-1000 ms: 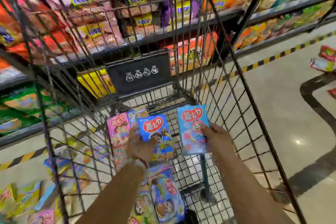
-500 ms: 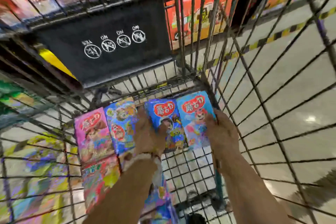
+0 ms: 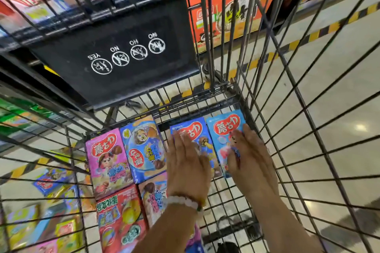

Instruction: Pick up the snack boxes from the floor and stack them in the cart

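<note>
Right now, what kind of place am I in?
Most likely a supermarket snack aisle: a wire shopping cart, shelves of packaged snacks behind it, and yellow-black floor tape along the shelving.

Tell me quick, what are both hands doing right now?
Left hand: open, fingers flat on the dark blue box.
Right hand: open, fingers flat on the light blue box.

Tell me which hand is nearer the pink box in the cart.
Left. The left hand presses the dark blue box, two boxes from the pink box; the right hand lies farther right.
</note>
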